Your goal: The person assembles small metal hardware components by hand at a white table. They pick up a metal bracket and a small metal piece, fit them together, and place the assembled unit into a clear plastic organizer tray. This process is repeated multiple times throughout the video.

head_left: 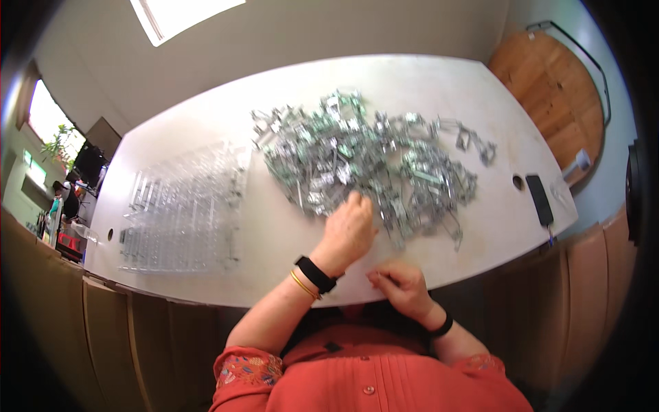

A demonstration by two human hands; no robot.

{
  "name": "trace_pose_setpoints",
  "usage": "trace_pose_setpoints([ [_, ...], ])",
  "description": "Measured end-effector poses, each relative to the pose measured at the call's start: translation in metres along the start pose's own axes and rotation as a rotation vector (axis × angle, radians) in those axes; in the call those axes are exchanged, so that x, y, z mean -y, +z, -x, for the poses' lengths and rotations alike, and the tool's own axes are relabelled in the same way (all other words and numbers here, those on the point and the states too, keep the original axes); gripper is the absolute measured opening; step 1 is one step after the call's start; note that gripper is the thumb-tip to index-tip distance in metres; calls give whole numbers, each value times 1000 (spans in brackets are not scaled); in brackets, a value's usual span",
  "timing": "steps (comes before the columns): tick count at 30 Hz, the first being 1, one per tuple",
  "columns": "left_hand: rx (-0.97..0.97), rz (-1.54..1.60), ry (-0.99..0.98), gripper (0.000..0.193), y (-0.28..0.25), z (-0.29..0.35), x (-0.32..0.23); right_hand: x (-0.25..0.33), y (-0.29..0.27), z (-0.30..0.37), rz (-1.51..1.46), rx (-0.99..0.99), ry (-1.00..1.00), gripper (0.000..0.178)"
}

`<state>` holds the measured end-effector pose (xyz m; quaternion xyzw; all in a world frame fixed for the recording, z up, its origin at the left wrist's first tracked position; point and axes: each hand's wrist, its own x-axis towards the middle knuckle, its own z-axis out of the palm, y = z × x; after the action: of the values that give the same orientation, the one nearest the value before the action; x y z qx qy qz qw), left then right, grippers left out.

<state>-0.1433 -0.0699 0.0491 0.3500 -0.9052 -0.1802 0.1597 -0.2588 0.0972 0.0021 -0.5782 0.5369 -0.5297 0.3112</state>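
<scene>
A wide heap of small shiny metal pieces [329, 147], seemingly bent wire and flat plates, lies tangled across the middle of the table. My left hand [350, 230] reaches to the heap's near edge, its fingers bent together at the pieces. What those fingertips hold, if anything, is hidden. Close to the table's front edge, my right hand [405, 285] rests with curled fingers, thumb and forefinger near each other; nothing I can name shows between them. Left of the heap lie clear plastic trays [182, 213] with rows of compartments, some apparently with thin metal pieces in them.
The white table [274, 261] has a curved look and a cable hole at each side. A black phone [539, 200] lies at the right, near a small clear bag [559, 196]. A round wooden board [549, 89] leans against the wall at the far right.
</scene>
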Motion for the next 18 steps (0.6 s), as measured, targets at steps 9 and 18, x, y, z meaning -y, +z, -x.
trace_pose_setpoints([
  [9, -68, -9, 22, 30, 14, -3, 4, -5, 1, 0, -17, 21, -25, 7],
  [18, -290, 29, 153, 30, -35, 51, -7, -3, 6, 3, -94, -57, 37, 5],
])
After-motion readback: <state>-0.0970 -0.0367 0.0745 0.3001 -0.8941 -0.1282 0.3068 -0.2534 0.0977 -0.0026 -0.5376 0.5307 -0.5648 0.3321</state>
